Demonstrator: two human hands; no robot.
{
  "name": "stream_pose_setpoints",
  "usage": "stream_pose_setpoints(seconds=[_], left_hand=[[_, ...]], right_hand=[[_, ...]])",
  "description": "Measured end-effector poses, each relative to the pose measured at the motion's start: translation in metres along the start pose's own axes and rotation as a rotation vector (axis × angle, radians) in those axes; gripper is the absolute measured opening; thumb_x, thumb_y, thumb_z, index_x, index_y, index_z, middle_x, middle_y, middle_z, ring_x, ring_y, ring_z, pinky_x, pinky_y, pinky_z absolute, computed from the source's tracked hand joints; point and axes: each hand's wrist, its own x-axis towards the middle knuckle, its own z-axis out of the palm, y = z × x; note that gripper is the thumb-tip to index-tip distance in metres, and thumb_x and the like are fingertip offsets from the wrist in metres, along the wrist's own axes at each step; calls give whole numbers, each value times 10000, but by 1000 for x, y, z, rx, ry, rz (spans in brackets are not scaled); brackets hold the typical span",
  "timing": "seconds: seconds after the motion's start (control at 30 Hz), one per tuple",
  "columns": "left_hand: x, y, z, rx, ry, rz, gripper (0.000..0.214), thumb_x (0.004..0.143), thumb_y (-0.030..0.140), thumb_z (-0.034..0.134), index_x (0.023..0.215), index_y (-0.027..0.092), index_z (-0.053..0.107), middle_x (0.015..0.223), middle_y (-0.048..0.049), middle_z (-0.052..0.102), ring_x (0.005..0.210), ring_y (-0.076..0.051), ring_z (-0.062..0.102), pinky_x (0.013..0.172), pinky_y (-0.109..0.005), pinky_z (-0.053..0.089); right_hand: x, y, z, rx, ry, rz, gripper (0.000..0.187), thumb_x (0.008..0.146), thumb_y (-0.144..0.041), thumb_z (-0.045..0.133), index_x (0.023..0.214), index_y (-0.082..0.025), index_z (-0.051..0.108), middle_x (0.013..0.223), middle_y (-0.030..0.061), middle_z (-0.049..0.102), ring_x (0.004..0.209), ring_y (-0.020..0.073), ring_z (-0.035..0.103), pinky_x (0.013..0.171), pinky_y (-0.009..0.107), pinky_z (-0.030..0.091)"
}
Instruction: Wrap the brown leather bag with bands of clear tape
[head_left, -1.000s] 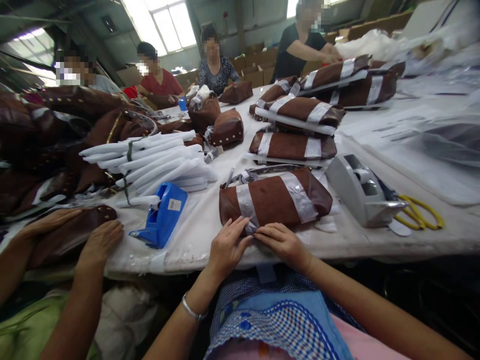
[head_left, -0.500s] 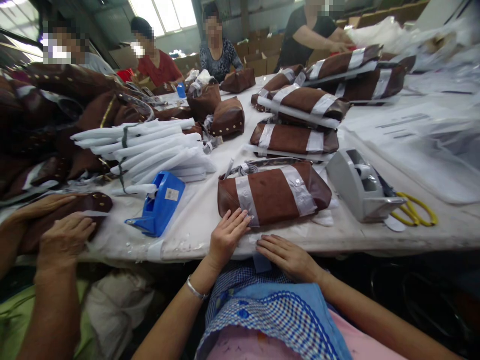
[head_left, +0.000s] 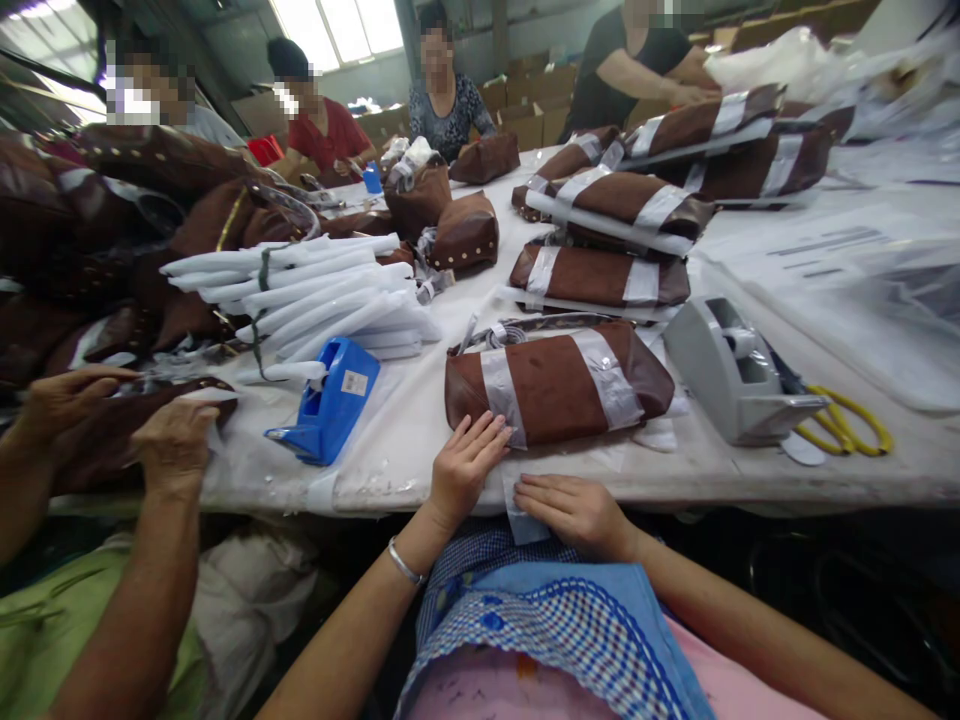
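Observation:
A brown bag (head_left: 559,385) wrapped with two pale tape bands lies near the table's front edge. My left hand (head_left: 465,468) rests flat against its near left end, fingers spread on the left band. My right hand (head_left: 571,510) lies flat on a clear strip of film (head_left: 517,512) that hangs over the table's edge, just below the bag. Neither hand grips anything.
A grey tape dispenser (head_left: 731,372) and yellow scissors (head_left: 847,425) sit to the right, a blue dispenser (head_left: 330,400) and white rolled sheets (head_left: 315,300) to the left. More wrapped bags (head_left: 600,275) are stacked behind. A co-worker's hands (head_left: 172,440) handle a brown bag at left; other people sit at the far side.
My right hand slid off the bag's near edge down onto the clear strip at the table's edge. My left hand stayed on the bag's left band. The co-worker's hands shifted on their bag.

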Motion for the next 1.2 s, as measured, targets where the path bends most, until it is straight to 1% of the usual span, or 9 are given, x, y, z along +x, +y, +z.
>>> stream_pose_setpoints(seconds=[0.17,0.37,0.5,0.57,0.63,0.8,0.97,1.1,1.2], left_hand=[[0,2,1,3,7,-9,441,933,166,616,1366,217,550,1306,-81,672,1298,-234,567,1102,-478,485],[-2,3,0,17,-26,-20,402,964,159,552,1362,215,553,1324,-84,664,1311,-235,563,1119,-486,469],[-1,6,-1,55,-6,-92,261,966,171,544,1193,221,663,1153,-66,713,1124,-199,662,1094,-441,500],[1,9,-2,66,5,-109,196,952,174,568,1093,218,696,1075,-52,711,1043,-188,670,1084,-434,510],[4,12,-3,66,18,-126,175,939,161,584,1059,211,701,1044,-48,705,1002,-183,666,1078,-431,517],[6,15,-5,10,56,-177,231,927,161,600,1144,194,674,996,-54,704,965,-181,669,1061,-429,535],[1,16,-6,-91,73,-230,382,918,151,597,1298,189,571,1101,-73,716,1070,-195,664,1076,-420,521],[0,21,-8,-75,-2,-242,424,899,137,592,1318,200,570,1143,-74,694,1096,-197,645,1108,-432,481],[0,21,-10,-19,-61,-201,474,900,137,583,1362,239,566,1169,-69,684,1108,-190,640,1112,-413,472]], right_hand=[[16,6,-14,-20,-7,-17,289,950,-113,542,1202,-156,677,1125,92,756,1048,188,715,922,339,601],[52,30,-32,-39,29,70,324,977,-131,463,1182,-228,693,1057,49,769,952,158,712,906,318,568],[72,49,-33,-36,0,93,297,997,-164,461,1140,-229,713,1034,46,757,909,159,680,830,287,558],[78,59,-29,-38,-37,100,284,999,-173,468,1119,-226,720,1022,48,750,880,160,661,804,283,551],[81,68,-25,-63,-71,100,279,995,-173,475,1110,-226,724,1001,44,749,844,163,648,772,283,541],[79,80,-14,-91,-94,160,223,984,-214,531,1075,-232,734,978,25,755,819,165,643,734,271,516],[79,78,-8,-53,-73,278,171,978,-318,584,996,-240,735,954,13,748,844,153,657,748,249,495],[84,74,-7,-73,-100,418,207,969,-404,598,913,-238,709,915,3,730,866,144,668,724,234,460],[88,71,-8,-111,-122,517,207,950,-423,623,876,-240,686,895,-14,709,786,128,667,641,237,422]])
